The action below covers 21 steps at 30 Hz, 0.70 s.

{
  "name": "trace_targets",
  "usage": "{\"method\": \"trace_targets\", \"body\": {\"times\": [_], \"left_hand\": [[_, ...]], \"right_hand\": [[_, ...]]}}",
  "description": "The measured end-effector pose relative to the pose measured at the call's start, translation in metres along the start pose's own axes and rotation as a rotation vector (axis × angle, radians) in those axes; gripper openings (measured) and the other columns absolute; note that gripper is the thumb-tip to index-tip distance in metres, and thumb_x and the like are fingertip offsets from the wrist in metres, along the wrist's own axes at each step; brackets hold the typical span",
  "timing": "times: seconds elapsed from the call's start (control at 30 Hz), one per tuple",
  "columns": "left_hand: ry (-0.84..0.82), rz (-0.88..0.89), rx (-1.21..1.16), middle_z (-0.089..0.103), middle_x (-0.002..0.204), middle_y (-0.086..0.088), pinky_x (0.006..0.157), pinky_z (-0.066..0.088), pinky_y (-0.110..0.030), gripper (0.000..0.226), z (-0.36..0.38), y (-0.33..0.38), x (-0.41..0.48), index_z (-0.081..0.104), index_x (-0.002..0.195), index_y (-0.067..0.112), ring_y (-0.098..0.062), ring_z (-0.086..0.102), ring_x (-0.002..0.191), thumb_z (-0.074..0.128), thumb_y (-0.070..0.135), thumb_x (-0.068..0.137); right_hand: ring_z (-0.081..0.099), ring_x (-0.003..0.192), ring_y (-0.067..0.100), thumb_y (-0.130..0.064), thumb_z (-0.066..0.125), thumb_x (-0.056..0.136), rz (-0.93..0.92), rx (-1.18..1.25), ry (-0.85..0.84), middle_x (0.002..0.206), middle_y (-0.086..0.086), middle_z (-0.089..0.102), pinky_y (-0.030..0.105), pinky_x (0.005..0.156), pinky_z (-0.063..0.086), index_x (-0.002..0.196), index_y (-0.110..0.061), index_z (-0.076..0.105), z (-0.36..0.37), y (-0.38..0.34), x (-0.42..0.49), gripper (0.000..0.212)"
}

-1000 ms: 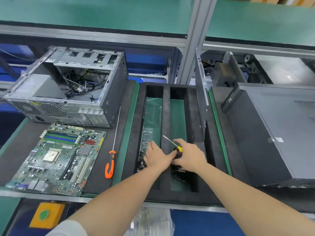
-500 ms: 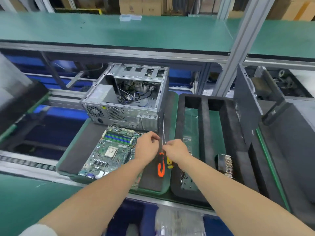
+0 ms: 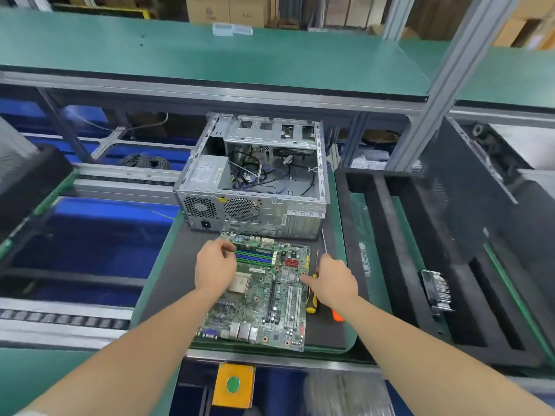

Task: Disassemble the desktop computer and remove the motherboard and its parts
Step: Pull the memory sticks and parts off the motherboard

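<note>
The green motherboard (image 3: 261, 304) lies flat on a black mat (image 3: 174, 283) in front of the open, gutted computer case (image 3: 255, 181). Its memory sticks (image 3: 255, 257) sit in their slots near the far edge. My left hand (image 3: 214, 267) hovers over the board's left side, its fingertips at the left end of the memory sticks. My right hand (image 3: 333, 280) reaches to the board's right edge with a fingertip touching it. Beneath that hand, on the mat, lie a yellow-handled screwdriver (image 3: 310, 301) and an orange-handled screwdriver (image 3: 337, 316).
A black foam tray (image 3: 387, 265) with long slots stands to the right, with a finned heatsink (image 3: 437, 291) in it. Another dark case panel (image 3: 480, 187) leans at the far right. A yellow box with a green button (image 3: 233, 384) sits below the bench edge.
My view and both hands moved left from the foam tray to the motherboard. The yellow screwdriver my right hand held now lies on the mat beside the orange one.
</note>
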<state>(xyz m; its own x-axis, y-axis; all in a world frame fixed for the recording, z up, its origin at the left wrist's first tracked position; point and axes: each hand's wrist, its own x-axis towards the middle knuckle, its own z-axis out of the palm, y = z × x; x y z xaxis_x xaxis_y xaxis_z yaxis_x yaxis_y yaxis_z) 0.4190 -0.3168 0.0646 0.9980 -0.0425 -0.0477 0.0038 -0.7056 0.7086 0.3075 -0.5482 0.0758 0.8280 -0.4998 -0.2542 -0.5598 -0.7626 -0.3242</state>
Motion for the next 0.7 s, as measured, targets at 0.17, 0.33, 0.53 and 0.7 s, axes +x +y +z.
{"method": "trace_targets", "body": {"times": [0.17,0.33,0.53,0.7], "left_hand": [[0.118,-0.044,-0.102,0.050,0.115,-0.008,0.088,0.045,-0.035,0.014,-0.013,-0.021,0.023,0.060,0.110,0.011,-0.024,0.056,0.090,0.059,0.008,0.097],[0.016,0.041,-0.074,0.057,0.110,-0.004,0.087,0.036,-0.026,0.020,-0.013,-0.026,0.044,0.066,0.117,0.010,-0.016,0.052,0.094,0.054,0.020,0.104],[-0.058,0.079,-0.136,0.059,0.105,-0.004,0.083,0.039,-0.030,0.023,-0.006,-0.041,0.052,0.071,0.109,0.014,-0.019,0.058,0.095,0.050,0.022,0.106],[-0.059,0.103,-0.208,0.058,0.101,0.005,0.079,0.042,-0.026,0.012,-0.004,-0.055,0.051,0.069,0.103,0.020,-0.005,0.058,0.089,0.057,0.024,0.104]], "right_hand": [[0.065,0.088,0.027,-0.054,0.048,0.100,-0.082,0.007,0.241,0.093,0.001,0.063,0.036,0.065,0.048,0.094,-0.019,0.055,0.008,-0.031,0.005,0.037],[0.052,0.123,0.029,-0.050,0.046,0.102,-0.057,0.116,0.350,0.128,0.008,0.056,0.045,0.101,0.039,0.106,-0.018,0.066,0.033,-0.073,0.016,0.038],[0.038,0.142,0.022,-0.043,0.045,0.103,0.083,0.236,0.338,0.148,0.005,0.047,0.048,0.114,0.027,0.112,-0.023,0.063,0.066,-0.079,0.020,0.029],[0.044,0.132,0.022,-0.036,0.050,0.100,0.088,0.207,0.387,0.134,0.000,0.053,0.049,0.110,0.030,0.105,-0.026,0.061,0.073,-0.079,0.024,0.015]]}}
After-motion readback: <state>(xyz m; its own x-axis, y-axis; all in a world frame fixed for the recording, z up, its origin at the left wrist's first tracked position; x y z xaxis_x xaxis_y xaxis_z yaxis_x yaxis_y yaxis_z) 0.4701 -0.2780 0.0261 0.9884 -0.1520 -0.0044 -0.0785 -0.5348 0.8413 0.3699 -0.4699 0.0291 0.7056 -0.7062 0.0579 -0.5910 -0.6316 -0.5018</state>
